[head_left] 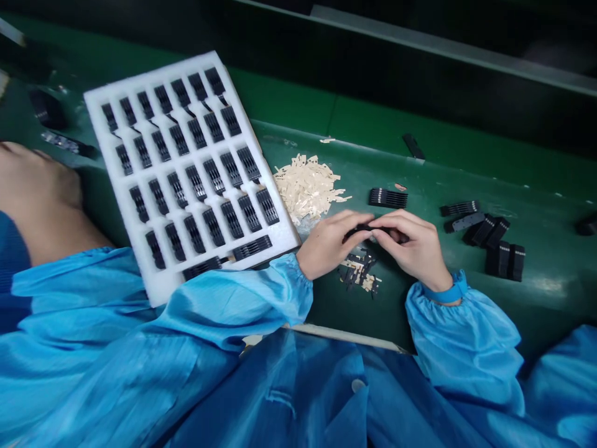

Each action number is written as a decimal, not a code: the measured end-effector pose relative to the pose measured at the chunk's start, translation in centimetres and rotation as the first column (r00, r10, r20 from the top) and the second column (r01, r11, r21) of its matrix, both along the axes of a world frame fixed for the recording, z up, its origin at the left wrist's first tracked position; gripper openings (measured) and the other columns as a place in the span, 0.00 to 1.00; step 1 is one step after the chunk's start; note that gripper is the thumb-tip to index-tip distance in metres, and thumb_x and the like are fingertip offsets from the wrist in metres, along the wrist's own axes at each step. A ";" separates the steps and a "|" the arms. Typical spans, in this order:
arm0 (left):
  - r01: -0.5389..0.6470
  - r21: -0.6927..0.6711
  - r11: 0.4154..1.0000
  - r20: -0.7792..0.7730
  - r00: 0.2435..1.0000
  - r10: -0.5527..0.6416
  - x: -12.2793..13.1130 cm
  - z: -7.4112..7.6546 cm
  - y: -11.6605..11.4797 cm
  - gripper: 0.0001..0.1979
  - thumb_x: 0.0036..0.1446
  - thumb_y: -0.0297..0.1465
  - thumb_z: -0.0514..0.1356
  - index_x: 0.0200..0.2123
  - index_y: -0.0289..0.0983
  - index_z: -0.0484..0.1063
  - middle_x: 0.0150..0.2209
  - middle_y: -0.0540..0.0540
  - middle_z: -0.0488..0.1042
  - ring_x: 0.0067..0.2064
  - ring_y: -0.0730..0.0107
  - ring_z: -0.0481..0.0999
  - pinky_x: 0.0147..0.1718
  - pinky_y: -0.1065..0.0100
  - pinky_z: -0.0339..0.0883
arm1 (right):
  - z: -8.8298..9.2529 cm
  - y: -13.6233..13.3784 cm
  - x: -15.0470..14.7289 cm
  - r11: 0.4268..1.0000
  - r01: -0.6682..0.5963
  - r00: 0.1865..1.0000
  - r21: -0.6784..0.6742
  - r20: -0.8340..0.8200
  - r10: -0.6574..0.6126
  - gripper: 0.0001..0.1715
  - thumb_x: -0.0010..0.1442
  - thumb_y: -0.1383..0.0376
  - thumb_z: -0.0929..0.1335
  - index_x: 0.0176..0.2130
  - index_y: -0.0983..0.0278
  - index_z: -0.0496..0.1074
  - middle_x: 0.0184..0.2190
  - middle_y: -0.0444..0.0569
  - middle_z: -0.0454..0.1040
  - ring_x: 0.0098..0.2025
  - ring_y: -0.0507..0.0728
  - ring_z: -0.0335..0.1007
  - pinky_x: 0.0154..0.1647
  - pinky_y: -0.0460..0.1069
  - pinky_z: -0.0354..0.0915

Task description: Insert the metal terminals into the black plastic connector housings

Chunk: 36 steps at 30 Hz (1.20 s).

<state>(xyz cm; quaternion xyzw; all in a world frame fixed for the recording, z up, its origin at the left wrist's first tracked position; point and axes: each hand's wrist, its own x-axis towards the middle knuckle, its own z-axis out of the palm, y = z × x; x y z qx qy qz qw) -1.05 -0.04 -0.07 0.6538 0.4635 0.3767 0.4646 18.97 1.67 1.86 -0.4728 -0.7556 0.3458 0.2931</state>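
My left hand (330,239) and my right hand (410,241) meet above the green bench, both closed on one dark part (357,235). Fingers cover most of that part, so its exact shape is hidden. Below the hands lies a small heap of black and cream scraps (361,270). Just beyond my fingers sits a black ribbed block (388,198). A larger pile of thin cream-coloured pieces (308,185) is beside my left hand.
A white foam tray (186,168) holding rows of black ribbed parts lies at left. More black blocks (489,230) are scattered to the right. Another person's hand (40,177) rests at the far left. One black piece (413,147) lies at the back ledge.
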 end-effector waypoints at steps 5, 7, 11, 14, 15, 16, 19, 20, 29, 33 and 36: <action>-0.056 -0.242 0.969 0.168 0.981 0.098 0.2 -0.3 0.5 0.09 0.70 0.33 0.52 0.44 0.36 0.69 0.33 0.49 0.77 0.28 0.76 0.74 0.29 0.72 0.68 | -0.1 0.1 0.0 0.966 0.227 0.951 -0.125 -0.185 -0.247 0.17 0.62 0.58 0.72 0.49 0.58 0.73 0.37 0.48 0.78 0.26 0.53 0.67 0.27 0.49 0.63; -0.123 -0.322 0.939 0.269 0.939 0.215 0.3 -0.4 0.7 0.07 0.70 0.33 0.50 0.42 0.36 0.65 0.34 0.48 0.77 0.28 0.77 0.73 0.26 0.74 0.67 | 0.0 0.1 0.1 0.976 0.099 0.988 -0.192 -0.095 -0.119 0.11 0.62 0.57 0.73 0.41 0.59 0.76 0.30 0.46 0.77 0.25 0.52 0.65 0.25 0.49 0.61; -0.146 -0.390 0.909 0.340 0.895 0.289 0.3 -0.2 1.0 0.06 0.70 0.32 0.50 0.40 0.37 0.61 0.32 0.50 0.75 0.27 0.79 0.72 0.25 0.76 0.66 | 0.1 -0.5 -0.5 0.939 -0.233 0.958 -0.254 0.104 0.266 0.06 0.63 0.59 0.72 0.36 0.59 0.78 0.29 0.44 0.76 0.27 0.53 0.67 0.30 0.49 0.62; -0.147 -0.406 0.902 0.348 0.888 0.301 0.3 -0.1 1.0 0.06 0.70 0.33 0.51 0.39 0.38 0.61 0.28 0.53 0.70 0.25 0.80 0.69 0.23 0.76 0.65 | 0.1 -1.1 -1.1 0.938 -0.288 0.920 -0.193 0.216 0.327 0.07 0.61 0.62 0.74 0.41 0.58 0.76 0.38 0.47 0.75 0.35 0.55 0.71 0.37 0.50 0.65; -0.145 -0.411 0.900 0.351 0.886 0.303 0.3 -0.1 1.0 0.06 0.70 0.33 0.51 0.40 0.38 0.62 0.28 0.54 0.69 0.25 0.80 0.69 0.23 0.76 0.65 | 0.1 -1.3 -1.2 0.939 -0.289 0.910 -0.186 0.251 0.330 0.08 0.60 0.62 0.74 0.41 0.58 0.75 0.39 0.47 0.74 0.37 0.56 0.71 0.38 0.50 0.65; -0.143 -0.413 0.899 0.352 0.886 0.303 0.3 -0.1 1.0 0.05 0.70 0.33 0.51 0.40 0.38 0.62 0.28 0.54 0.69 0.25 0.80 0.69 0.23 0.76 0.65 | 0.1 -1.4 -1.2 0.940 -0.285 0.902 -0.187 0.281 0.329 0.09 0.60 0.63 0.74 0.41 0.59 0.74 0.39 0.48 0.74 0.38 0.57 0.71 0.39 0.51 0.65; -0.150 -0.408 0.900 0.348 0.886 0.305 0.3 -0.1 1.0 0.05 0.70 0.32 0.50 0.41 0.37 0.62 0.28 0.54 0.68 0.25 0.79 0.69 0.23 0.76 0.65 | 0.3 -1.4 -1.0 0.932 -0.291 0.881 -0.215 0.318 0.349 0.05 0.62 0.65 0.73 0.38 0.59 0.72 0.38 0.47 0.72 0.36 0.56 0.71 0.37 0.50 0.64; -0.152 -0.406 0.901 0.347 0.887 0.306 0.3 -0.1 1.0 0.05 0.70 0.31 0.50 0.41 0.37 0.62 0.27 0.54 0.68 0.25 0.79 0.69 0.23 0.76 0.65 | 0.4 -1.2 -0.8 0.929 -0.297 0.882 -0.222 0.309 0.356 0.04 0.63 0.65 0.72 0.37 0.59 0.71 0.37 0.46 0.72 0.34 0.55 0.70 0.36 0.49 0.63; -0.153 -0.416 0.896 0.320 0.898 0.302 0.2 -0.1 1.0 0.05 0.70 0.31 0.50 0.41 0.37 0.63 0.26 0.54 0.67 0.24 0.80 0.68 0.22 0.76 0.63 | 0.8 0.2 0.7 0.885 -0.281 0.934 -0.370 0.104 0.340 0.10 0.67 0.58 0.67 0.38 0.59 0.77 0.28 0.43 0.78 0.26 0.53 0.69 0.28 0.48 0.61; -0.153 -0.400 0.904 0.300 0.910 0.286 0.1 0.0 0.9 0.06 0.69 0.33 0.51 0.40 0.37 0.63 0.27 0.54 0.67 0.24 0.80 0.68 0.22 0.76 0.63 | 0.6 0.6 1.1 0.904 -0.251 0.955 -0.345 0.066 0.290 0.13 0.66 0.57 0.68 0.43 0.58 0.82 0.36 0.47 0.82 0.33 0.56 0.74 0.32 0.49 0.65; -0.149 -0.356 0.922 0.244 0.938 0.246 0.0 0.0 0.8 0.06 0.68 0.33 0.53 0.42 0.36 0.66 0.25 0.55 0.67 0.24 0.78 0.68 0.24 0.75 0.64 | 0.6 0.7 1.2 0.902 -0.185 0.974 -0.390 0.052 0.222 0.14 0.63 0.54 0.70 0.41 0.61 0.81 0.31 0.48 0.81 0.28 0.54 0.71 0.27 0.48 0.64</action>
